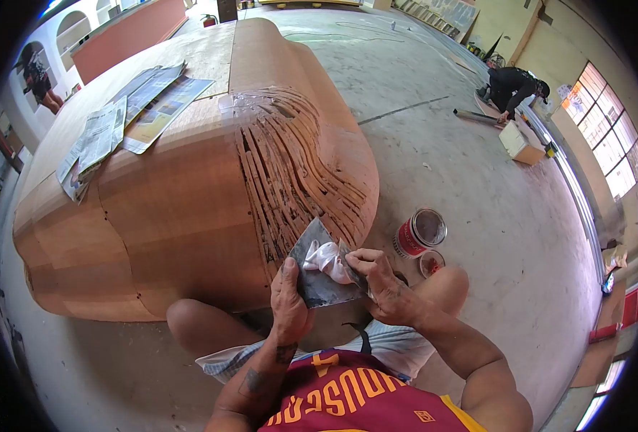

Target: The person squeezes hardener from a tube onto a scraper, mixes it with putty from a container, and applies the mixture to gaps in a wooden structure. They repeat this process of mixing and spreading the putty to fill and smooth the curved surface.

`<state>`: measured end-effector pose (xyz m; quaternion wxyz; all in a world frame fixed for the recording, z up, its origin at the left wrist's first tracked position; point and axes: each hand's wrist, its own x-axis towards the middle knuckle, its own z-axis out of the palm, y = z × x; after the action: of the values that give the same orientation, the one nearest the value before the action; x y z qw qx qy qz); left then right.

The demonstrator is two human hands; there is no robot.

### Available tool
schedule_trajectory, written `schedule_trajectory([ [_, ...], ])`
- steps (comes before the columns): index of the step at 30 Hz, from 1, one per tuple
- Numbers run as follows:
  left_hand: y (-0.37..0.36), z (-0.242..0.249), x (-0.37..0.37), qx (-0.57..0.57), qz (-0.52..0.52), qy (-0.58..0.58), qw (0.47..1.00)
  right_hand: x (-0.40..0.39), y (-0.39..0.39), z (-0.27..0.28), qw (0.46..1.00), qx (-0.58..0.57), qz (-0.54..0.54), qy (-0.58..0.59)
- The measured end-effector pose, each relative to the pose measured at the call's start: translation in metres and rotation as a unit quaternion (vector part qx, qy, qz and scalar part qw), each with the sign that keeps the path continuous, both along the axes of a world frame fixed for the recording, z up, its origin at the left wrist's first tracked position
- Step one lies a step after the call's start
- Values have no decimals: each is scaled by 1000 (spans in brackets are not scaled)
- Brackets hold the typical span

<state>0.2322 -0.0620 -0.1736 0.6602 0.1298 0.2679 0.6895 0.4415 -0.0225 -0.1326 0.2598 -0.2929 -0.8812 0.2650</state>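
My left hand (290, 301) grips the edge of a flat grey mixing plate (327, 296), tilted above my lap. A lump of whitish putty (324, 259) sits on the plate. Closed around a putty knife (350, 261), my right hand (392, 294) presses the blade against the putty from the right. Just beyond the plate rises a large curved wooden form (175, 209). Its near right corner is a section of bent wood strips (283, 165) with dark open gaps between them.
On the floor at right stand an open red-labelled can (409, 242) and a round lid (431, 264) with red residue. Newspapers (162, 114) lie on the wooden form. A person (517, 90) crouches near a pale box (520, 142); another person (39, 81) stands far left.
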Motion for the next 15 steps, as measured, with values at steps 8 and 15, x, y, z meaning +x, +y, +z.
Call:
schedule_trajectory([
  [8, 4, -4, -4, -27, 16, -1, 1000, 15, 1, -37, 993, -16, -68, -97],
  [15, 12, -7, -16, -23, 7, 52, 998, 35, -11, -32, 919, -263, -97, 276],
])
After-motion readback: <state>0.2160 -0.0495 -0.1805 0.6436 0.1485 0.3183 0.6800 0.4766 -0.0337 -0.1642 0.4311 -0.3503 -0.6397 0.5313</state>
